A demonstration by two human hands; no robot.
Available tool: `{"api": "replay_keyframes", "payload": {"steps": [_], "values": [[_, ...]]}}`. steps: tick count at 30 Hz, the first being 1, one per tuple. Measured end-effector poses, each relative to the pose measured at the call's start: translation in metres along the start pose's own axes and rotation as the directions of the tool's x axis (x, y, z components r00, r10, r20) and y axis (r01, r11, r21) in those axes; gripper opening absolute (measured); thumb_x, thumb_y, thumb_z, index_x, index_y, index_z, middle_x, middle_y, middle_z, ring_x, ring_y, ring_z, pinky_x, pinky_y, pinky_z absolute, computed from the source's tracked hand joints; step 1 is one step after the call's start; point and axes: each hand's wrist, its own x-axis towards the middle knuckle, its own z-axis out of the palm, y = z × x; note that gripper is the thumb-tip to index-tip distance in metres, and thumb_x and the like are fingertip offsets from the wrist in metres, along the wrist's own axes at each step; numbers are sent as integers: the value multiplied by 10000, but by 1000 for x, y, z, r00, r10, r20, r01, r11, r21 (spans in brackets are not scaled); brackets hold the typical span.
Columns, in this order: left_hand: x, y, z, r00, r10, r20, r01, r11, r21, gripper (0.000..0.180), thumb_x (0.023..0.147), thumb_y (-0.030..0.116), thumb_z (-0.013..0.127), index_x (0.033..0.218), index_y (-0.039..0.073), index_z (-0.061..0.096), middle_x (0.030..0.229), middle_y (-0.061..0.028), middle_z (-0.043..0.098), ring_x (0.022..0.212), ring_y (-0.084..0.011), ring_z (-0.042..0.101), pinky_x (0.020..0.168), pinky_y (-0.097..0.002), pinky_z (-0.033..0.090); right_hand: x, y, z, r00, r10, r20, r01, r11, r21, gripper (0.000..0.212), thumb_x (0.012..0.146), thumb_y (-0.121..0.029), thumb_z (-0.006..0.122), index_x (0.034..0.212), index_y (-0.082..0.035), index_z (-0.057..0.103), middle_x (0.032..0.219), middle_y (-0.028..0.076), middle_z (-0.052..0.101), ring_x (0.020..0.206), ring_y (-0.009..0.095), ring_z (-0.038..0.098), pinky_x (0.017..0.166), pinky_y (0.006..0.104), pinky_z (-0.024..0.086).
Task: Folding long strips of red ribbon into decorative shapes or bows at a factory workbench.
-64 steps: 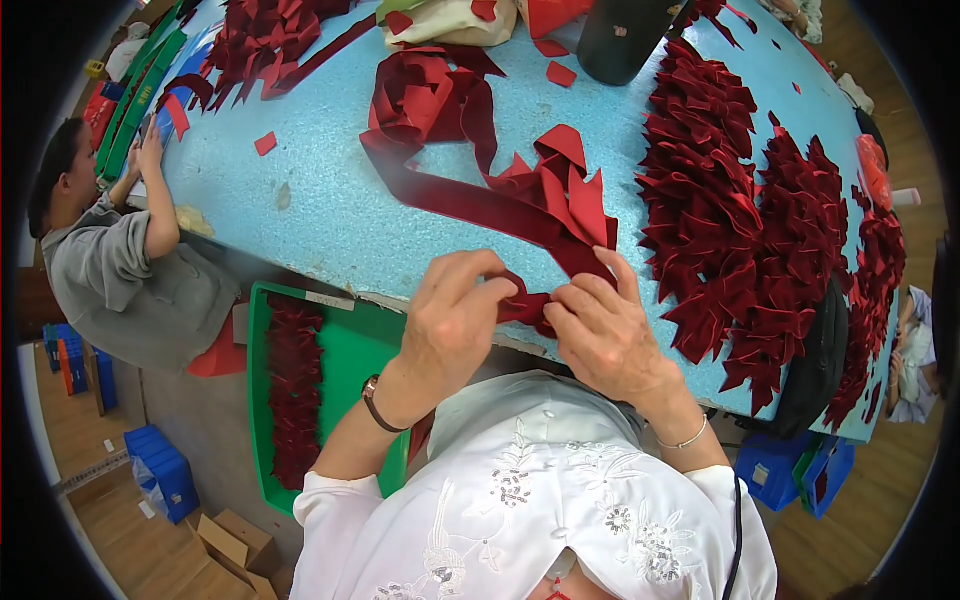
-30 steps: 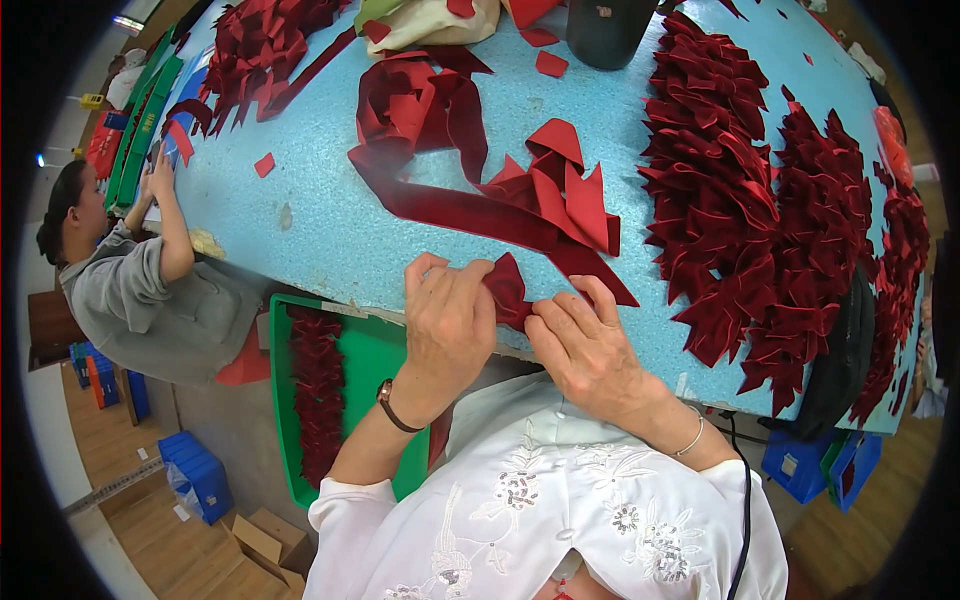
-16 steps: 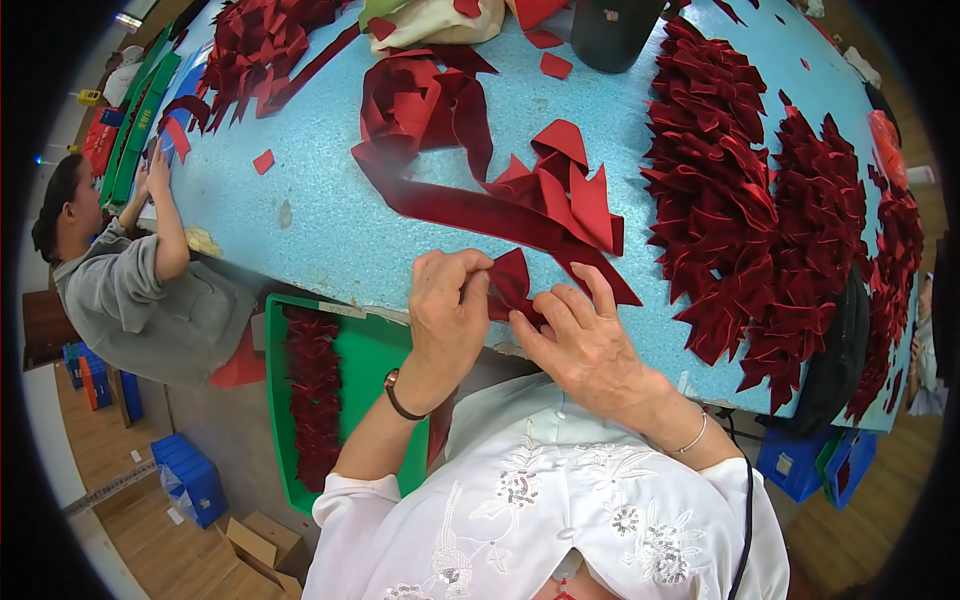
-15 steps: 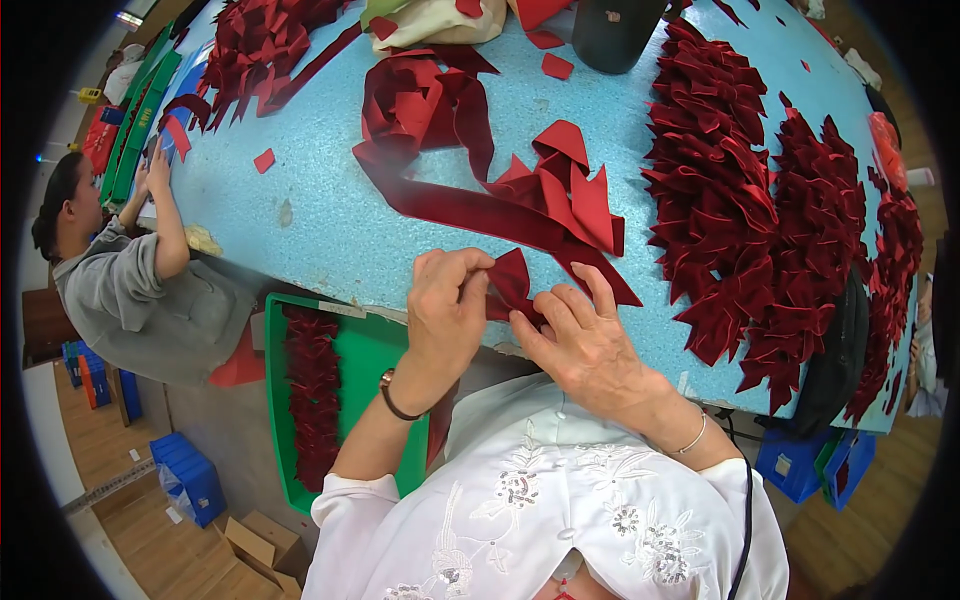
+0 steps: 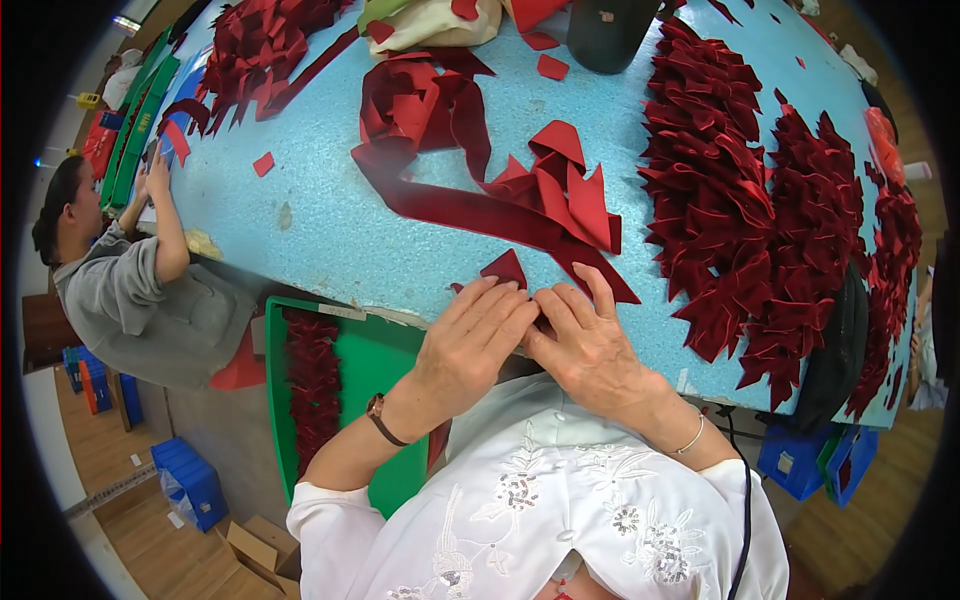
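Note:
At the near edge of the blue table, a dark red velvet ribbon piece shows a pointed fold above my fingertips. My left hand lies over it, fingers close together and pressing it, so most of the piece is hidden. Thumb and forefinger of my right hand pinch its right side, other fingers bent. The two hands touch at the fingertips. Just beyond them runs a long strip of the same ribbon, velvet on one face and brighter red on the other, looping back into a loose heap.
Rows of folded dark red ribbon cover the table's right side. A black cylindrical container stands at the back. Below the table edge, a green bin holds a ribbon strip. A co-worker in a grey top sits at the left.
My left hand has turned from an upright pinch to lying over the ribbon piece, moving right against my right hand. The ribbon's point now sticks up beyond the fingers. My right hand has barely moved.

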Motion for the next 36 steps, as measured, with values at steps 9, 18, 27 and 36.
{"api": "replay_keyframes", "payload": {"steps": [9,18,27,36], "values": [[6,2,0,991,-63,115,51,993,106,446,705,-77,543,1150,-50,530,1157,-170,573,1076,-317,558,938,-442,421,-1,0,0,1000,14,16,-14,1000,-20,237,705,-33,609,941,-12,609,964,149,519,937,278,526,978,573,336],[10,-24,-29,920,-298,-255,352,915,198,394,703,-58,557,1095,-33,547,1080,-174,594,978,-318,567,906,-419,393,-1,0,1,1000,7,21,-7,1000,0,331,719,-21,595,1049,-1,603,949,137,518,932,277,525,982,582,330],[15,-12,-9,998,9,56,-8,1000,-26,368,705,-118,517,1063,-44,562,1036,-161,609,966,-322,590,869,-424,454,-1,-1,1,1000,23,9,-23,1000,-9,335,718,-11,600,1053,5,602,946,129,518,924,280,529,994,584,316],[7,-26,-19,947,-314,-65,302,942,-148,279,755,-21,579,1034,-10,590,1018,-155,603,986,-308,571,896,-428,433,-1,0,-1,1000,23,6,-23,1000,6,380,682,1,621,1062,-5,605,944,123,519,931,276,527,998,583,314]]}}
